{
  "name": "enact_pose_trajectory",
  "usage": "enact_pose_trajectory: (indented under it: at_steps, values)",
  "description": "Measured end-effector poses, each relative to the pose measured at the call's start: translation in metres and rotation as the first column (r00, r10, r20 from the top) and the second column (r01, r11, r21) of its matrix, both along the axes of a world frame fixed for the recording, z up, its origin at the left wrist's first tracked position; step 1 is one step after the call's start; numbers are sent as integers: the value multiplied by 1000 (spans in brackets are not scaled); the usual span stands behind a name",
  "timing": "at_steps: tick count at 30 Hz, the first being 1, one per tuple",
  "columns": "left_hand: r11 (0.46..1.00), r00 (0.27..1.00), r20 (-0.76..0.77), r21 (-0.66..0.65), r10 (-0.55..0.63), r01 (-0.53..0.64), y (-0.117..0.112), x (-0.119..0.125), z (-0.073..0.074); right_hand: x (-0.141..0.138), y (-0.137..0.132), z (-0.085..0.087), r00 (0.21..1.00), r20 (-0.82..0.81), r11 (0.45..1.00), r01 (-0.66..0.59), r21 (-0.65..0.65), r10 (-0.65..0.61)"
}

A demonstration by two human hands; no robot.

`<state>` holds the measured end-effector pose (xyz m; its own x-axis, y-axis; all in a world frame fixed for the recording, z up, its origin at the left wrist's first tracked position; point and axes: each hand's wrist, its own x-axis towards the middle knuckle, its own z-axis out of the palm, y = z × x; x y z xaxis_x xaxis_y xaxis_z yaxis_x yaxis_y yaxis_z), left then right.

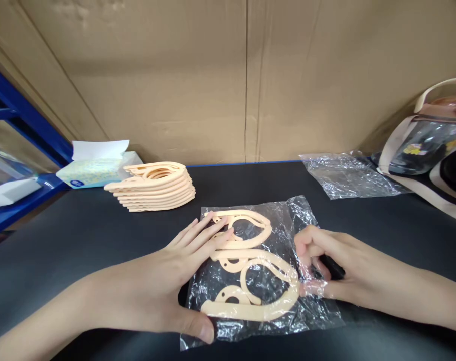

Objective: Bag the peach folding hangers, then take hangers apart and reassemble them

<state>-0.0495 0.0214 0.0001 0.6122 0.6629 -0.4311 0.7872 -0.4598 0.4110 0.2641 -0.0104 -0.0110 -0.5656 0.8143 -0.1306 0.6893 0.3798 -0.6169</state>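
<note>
A clear plastic bag [280,321] lies flat on the black table in front of me. Inside it are two cream-coloured folding hangers [284,306], one behind the other, each folded into a loop. My left hand [178,271] rests on the bag's left side with fingers spread over the hangers and the thumb at the near edge. On the right side, my right hand [329,263] has its fingers curled, pinching the crinkled plastic of the bag. Some of the right fingertips are partly hidden by the film.
A stack of folded hangers [160,188] stands at the back left, beside a tissue box [96,168]. Another clear bag [351,175] lies back right, near a strapped water bottle [423,143]. Blue metal framing [28,120] is at left; cardboard [197,90] walls the back.
</note>
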Motion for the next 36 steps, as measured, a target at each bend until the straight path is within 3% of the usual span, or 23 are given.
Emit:
enact_pose_trajectory:
  at_steps: [9, 18, 29, 36]
  values:
    - [998, 999, 45, 62, -24, 21, -1, -4, -4, -5, 3, -14, 999, -47, 988, -4, 156, 12]
    - [996, 998, 52, 86, -22, 17, 0, -5, -8, -6, 2, -25, 998, -53, 939, -6, 345, 26]
    - [997, 999, 49, 82, -20, 16, 0, -10, -11, -4, 3, -25, 1000, -1, 899, -22, 437, 25]
    - [994, 990, 134, 109, -44, 29, 5, -14, -7, 3, 6, -23, 997, 48, 900, -70, 431, 54]
